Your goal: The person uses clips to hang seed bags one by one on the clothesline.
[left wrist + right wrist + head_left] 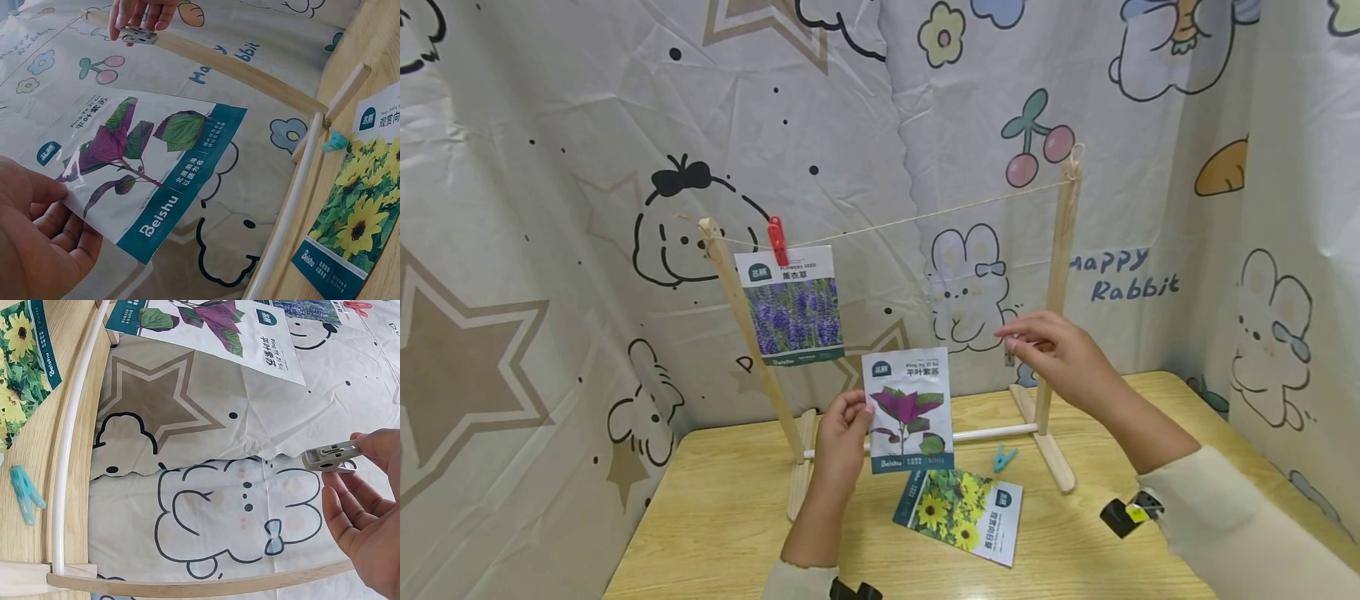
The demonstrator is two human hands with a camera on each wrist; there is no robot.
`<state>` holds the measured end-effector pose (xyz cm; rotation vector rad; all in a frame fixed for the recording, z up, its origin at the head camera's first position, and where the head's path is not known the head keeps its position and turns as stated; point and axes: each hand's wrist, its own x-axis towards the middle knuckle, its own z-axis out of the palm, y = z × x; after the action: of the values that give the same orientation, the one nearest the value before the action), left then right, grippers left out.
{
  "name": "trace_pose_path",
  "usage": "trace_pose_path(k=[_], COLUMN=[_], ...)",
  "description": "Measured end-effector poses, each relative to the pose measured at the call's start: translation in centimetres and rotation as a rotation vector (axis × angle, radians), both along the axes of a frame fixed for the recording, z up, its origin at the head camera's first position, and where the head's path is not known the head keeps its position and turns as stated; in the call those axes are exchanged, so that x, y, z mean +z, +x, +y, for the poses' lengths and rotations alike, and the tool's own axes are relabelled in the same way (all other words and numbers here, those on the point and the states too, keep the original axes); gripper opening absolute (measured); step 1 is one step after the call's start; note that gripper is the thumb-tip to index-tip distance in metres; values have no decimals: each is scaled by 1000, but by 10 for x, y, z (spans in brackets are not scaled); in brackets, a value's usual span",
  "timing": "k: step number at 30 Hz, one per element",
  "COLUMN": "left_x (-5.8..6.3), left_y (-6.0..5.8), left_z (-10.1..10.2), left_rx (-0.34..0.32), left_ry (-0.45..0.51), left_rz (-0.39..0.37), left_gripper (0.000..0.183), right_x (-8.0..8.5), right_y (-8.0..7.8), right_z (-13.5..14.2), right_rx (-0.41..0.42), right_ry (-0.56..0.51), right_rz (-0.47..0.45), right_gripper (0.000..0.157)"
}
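My left hand (841, 442) pinches the left edge of a seed packet (906, 412) showing a purple-leaved plant, held upright in front of the wooden stand. A grey clothespin (331, 455) sits between the thumb and fingers of my right hand (1063, 358), near the stand's right post. In the head view that hand mostly hides the clothespin. Above and left of the held packet, a lavender seed packet (797, 317) hangs from the string (917, 218) by a red clothespin (777, 240).
Lying on the wooden table (715, 492) are a yellow-flower seed packet (958, 512) and a teal clothespin (1004, 458). The stand has a left post (748, 333), a right post (1060, 250) and a white lower bar (992, 434). A printed curtain (865, 108) hangs behind.
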<state>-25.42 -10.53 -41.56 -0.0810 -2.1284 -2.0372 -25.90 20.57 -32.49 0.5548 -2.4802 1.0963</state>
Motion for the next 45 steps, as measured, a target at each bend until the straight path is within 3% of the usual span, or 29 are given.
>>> trace_pose_path(k=[19,45], left_x=[7,11], left_y=[1,1], left_z=[-3,-5], left_rx=[17,11], left_ry=[-17,33], left_rz=[15,51], left_gripper=[26,25], right_x=[11,30], right_y=[2,-1], right_z=[-2,-9], right_rx=[8,59], right_ry=[21,23], right_rz=[41,139], right_gripper=[25,23])
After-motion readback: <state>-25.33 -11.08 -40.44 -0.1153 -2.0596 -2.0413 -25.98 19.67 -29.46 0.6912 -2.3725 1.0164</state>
